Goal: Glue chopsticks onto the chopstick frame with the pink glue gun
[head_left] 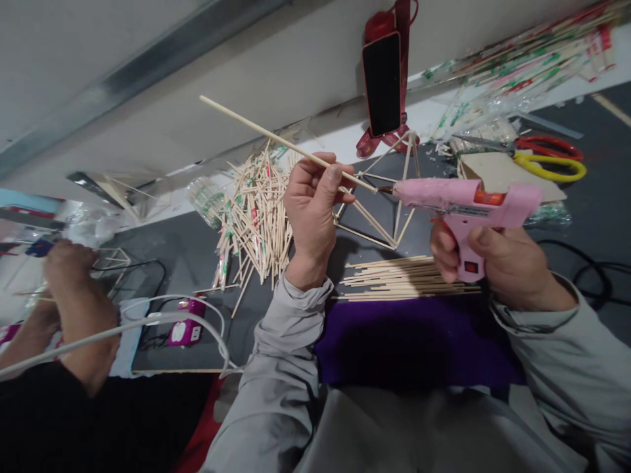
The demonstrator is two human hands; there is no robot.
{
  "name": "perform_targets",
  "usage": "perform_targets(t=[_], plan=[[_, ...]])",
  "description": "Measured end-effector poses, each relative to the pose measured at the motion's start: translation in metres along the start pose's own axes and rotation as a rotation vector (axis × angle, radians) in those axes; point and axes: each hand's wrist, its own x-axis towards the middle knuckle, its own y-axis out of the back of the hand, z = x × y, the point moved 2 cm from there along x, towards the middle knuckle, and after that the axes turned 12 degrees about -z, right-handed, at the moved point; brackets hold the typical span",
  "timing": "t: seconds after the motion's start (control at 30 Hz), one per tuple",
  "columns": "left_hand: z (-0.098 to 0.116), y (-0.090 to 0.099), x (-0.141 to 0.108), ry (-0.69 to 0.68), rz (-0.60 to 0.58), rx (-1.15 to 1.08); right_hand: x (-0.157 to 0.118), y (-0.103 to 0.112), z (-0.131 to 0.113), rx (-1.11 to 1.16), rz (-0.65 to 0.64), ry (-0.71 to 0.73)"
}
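Note:
A thin wooden stick [256,126] is pinched between the thumb and fingers of my left hand [315,203], slanting up to the left. In my right hand [507,259] is a pink hot glue gun [458,197], its nozzle at the stick's lower right end; whether they touch I cannot tell. Behind my left hand stands a frame of joined sticks [397,226], partly hidden by the hand and the glue gun. A row of loose sticks [389,279] lies below, beside a purple cloth [345,341].
Left of my hand is a heap of sticks [266,203]. Scissors [547,157] rest on cardboard at the right. A phone [383,85] leans against the wall. A co-worker's arms [81,302], a white cable [162,320] and a magenta power adapter [186,322] are at the left.

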Motion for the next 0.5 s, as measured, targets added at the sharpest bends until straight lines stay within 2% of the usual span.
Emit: perform_targets(t=[0.23, 0.37, 0.5], plan=[[0.0004, 0.0007, 0.0004, 0.014, 0.008, -0.035, 0.0005, 0.0019, 0.0024, 0.027, -0.042, -0.016], [0.0003, 0.0053, 0.0022, -0.012, 0.065, 0.015, -0.003, 0.0025, 0.0028, 0.06, -0.071, -0.024], [0.0043, 0.0075, 0.0036, -0.063, 0.109, -0.036, -0.0044, 0.0043, -0.0032, 0.097, -0.037, -0.014]])
